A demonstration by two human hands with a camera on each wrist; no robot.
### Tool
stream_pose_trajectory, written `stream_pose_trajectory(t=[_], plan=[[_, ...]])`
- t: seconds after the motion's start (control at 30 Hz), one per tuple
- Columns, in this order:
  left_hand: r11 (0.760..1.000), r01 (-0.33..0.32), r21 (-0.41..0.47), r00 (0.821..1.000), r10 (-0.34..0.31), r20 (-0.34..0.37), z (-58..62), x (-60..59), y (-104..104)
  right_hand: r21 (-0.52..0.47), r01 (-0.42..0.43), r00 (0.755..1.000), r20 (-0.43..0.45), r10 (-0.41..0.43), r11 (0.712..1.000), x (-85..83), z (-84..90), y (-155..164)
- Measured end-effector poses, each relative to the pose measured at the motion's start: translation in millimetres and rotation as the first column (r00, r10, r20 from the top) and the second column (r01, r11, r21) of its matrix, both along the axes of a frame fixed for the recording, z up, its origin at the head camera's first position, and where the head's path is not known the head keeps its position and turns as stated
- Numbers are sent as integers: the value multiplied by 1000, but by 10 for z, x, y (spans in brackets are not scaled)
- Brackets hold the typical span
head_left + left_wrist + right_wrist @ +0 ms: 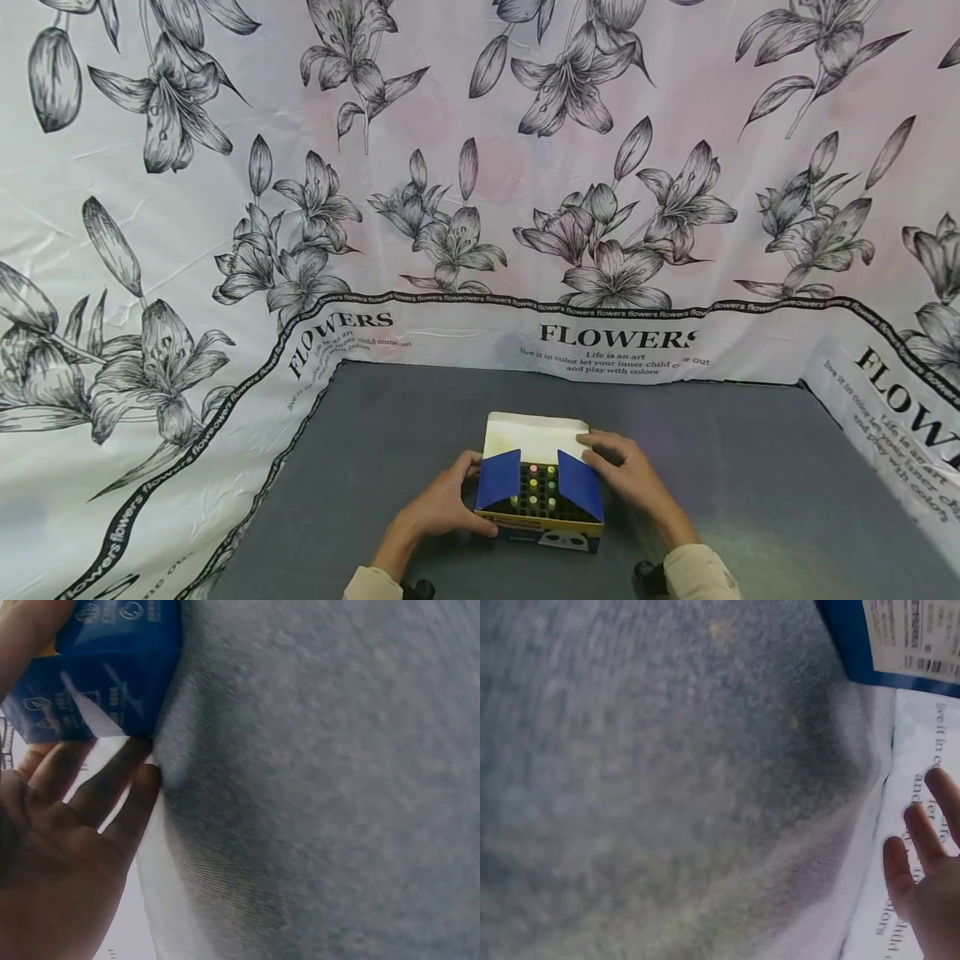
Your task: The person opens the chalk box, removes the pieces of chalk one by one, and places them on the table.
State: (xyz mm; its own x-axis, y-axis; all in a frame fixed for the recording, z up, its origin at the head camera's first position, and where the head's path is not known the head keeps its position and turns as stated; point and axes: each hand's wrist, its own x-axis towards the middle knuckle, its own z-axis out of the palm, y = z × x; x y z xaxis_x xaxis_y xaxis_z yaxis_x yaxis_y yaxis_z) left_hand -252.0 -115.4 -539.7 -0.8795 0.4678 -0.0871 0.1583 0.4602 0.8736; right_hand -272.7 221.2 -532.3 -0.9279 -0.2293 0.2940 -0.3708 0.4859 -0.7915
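A blue and yellow cardboard box (540,533) stands on the table with its white-lined lid (534,435) raised and two blue side flaps (500,479) partly folded out. Inside is a dark holder with rows of round holes, where several small pieces (533,483) show pale yellow, green and pink tops; their kind cannot be told. My left hand (446,500) grips the box's left side, thumb at the front corner and fingers along the side. At the lid's right edge, my right hand (633,475) touches with its index finger and thumb. Its other fingers (924,836) are extended, apart from the box.
The box rests on a dark grey tabletop (390,417). White cloth (450,333) printed with black lilies and lettering rises behind and along both sides. Near the sleeves, dark wrist-worn devices (649,577) show at the lower edge.
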Motion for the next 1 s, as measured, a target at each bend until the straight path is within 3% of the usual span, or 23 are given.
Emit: stream_pose_trajectory(t=[0.2, 0.37, 0.57, 0.77, 0.9, 1.0], plan=[[999, 4, 33, 1000, -4, 16, 30, 33, -32, -1, 90, 992, -84, -90, 996, 89, 123, -54], [996, -35, 84, 999, 35, -4, 85, 109, -97, 44, 79, 980, -189, -70, 996, 212, 240, -101], [992, -125, -3, 977, 123, -173, 257, 153, -46, 220, 86, 975, -218, -37, 972, 328, 310, -150], [979, -113, -169, 938, 49, -344, 401, 97, 136, 392, 86, 981, -194, -9, 916, 389, 331, -267], [970, -83, -227, 923, -11, -384, 428, 56, 234, 433, 86, 980, -201, 3, 897, 415, 336, -325], [973, -75, -219, 915, -20, -402, 447, 28, 267, 422, 84, 977, -211, 8, 903, 424, 348, -329]])
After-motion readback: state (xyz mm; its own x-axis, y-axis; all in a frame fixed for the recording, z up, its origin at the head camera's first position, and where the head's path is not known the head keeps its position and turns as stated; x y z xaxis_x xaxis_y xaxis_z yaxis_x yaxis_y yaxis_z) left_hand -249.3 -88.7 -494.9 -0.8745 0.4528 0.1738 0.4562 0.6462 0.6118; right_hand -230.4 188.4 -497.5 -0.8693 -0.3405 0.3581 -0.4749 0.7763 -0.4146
